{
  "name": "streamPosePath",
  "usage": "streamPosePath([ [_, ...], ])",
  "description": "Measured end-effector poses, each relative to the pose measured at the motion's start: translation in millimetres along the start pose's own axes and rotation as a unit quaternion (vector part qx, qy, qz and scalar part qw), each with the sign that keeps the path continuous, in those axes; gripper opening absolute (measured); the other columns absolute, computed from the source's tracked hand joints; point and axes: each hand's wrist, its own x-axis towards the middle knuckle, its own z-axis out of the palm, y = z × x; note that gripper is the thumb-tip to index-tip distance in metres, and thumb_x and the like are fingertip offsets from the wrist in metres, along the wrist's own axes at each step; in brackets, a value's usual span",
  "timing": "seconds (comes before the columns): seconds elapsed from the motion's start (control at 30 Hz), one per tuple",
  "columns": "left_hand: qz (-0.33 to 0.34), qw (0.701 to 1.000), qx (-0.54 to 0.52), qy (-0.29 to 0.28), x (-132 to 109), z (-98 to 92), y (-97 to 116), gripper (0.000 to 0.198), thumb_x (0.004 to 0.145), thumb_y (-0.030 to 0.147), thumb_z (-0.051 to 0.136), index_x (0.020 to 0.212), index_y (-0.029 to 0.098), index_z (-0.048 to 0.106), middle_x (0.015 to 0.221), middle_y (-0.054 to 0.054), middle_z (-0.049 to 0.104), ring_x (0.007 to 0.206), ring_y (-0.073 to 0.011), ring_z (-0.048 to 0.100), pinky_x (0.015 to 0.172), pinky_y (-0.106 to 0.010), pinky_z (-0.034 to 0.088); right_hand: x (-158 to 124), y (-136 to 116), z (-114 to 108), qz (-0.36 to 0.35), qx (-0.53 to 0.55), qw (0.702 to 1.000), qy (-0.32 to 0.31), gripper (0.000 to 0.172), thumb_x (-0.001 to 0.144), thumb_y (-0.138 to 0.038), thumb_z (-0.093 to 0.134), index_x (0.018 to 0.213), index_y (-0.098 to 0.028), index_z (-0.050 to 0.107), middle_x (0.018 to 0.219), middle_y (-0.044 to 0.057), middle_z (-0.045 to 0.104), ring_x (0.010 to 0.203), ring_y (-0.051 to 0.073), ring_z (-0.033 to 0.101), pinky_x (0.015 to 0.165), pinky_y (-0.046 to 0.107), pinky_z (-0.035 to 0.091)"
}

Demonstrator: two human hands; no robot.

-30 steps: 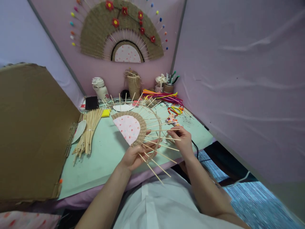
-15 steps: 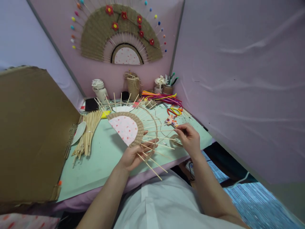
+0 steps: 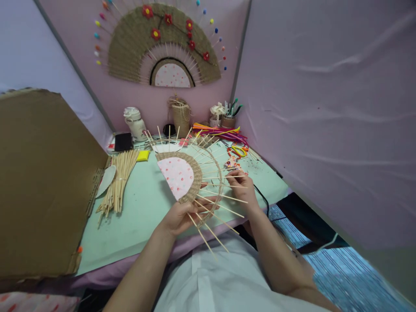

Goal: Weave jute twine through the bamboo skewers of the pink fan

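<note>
My left hand (image 3: 186,214) is closed on the lower edge of a half-round fan frame, its thumb in front and fingers behind. The fan (image 3: 197,182) has a pink-spotted white centre, a woven twine band and thin sticks spreading outward. A ring of twine (image 3: 221,182) runs through the sticks farther out. My right hand (image 3: 242,188) pinches beside this ring, among the stick tips on the right. Its fingertips are closed on the twine, of which only little shows there.
A bundle of sticks (image 3: 118,184) and a yellow packet (image 3: 143,156) lie left, beside a cardboard sheet (image 3: 35,182). Behind stand a white bottle (image 3: 134,125), a twine spool (image 3: 181,119) and coloured pipe cleaners (image 3: 224,133). Scissors (image 3: 238,151) lie right; a finished fan (image 3: 130,47) hangs on the wall.
My right hand has moved left, close to the twine ring. The fan has shifted slightly right and turned a little in my left hand.
</note>
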Motion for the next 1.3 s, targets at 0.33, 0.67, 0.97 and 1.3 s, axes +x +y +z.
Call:
streamPosePath([
  [0.33,0.025,1.000,-0.013,-0.001,-3,6.4,0,0.078,0.062,0.003,0.054,0.136,0.024,0.040,0.127,-0.013,0.058,0.112,-0.0300,0.057,0.088,-0.041,0.048,-6,0,25,0.046,0.105,0.993,0.002,0.024,0.071,-0.040,0.065,0.074,-0.020,0.052,0.053,-0.007,0.042,0.043,0.007,0.032,0.042,0.022,0.028],
  [0.67,0.023,0.999,-0.004,-0.024,-5,6.7,0,0.069,0.064,0.002,0.056,0.129,0.025,0.048,0.125,-0.012,0.060,0.117,-0.0320,0.054,0.089,-0.043,0.047,-8,-4,22,0.037,0.082,0.995,-0.053,0.022,0.070,-0.039,0.065,0.072,-0.019,0.056,0.062,-0.002,0.051,0.050,0.009,0.039,0.046,0.022,0.031],
  [0.97,0.015,1.000,0.015,-0.021,-15,3.2,4,0.069,0.063,0.003,0.058,0.128,0.023,0.048,0.126,-0.015,0.059,0.113,-0.0346,0.056,0.089,-0.046,0.047,-10,-10,14,0.051,0.052,0.996,-0.050,0.025,0.070,-0.042,0.067,0.072,-0.018,0.058,0.057,-0.004,0.050,0.047,0.008,0.038,0.045,0.022,0.030],
  [1.3,0.006,1.000,-0.004,0.021,-58,-11.5,0,0.065,0.066,0.001,0.056,0.127,0.024,0.049,0.125,-0.014,0.060,0.118,-0.0339,0.053,0.098,-0.048,0.040,-21,-7,14,-0.075,-0.110,0.991,-0.008,0.028,0.066,-0.040,0.073,0.061,-0.020,0.054,0.050,-0.005,0.044,0.048,0.010,0.037,0.048,0.024,0.029],
])
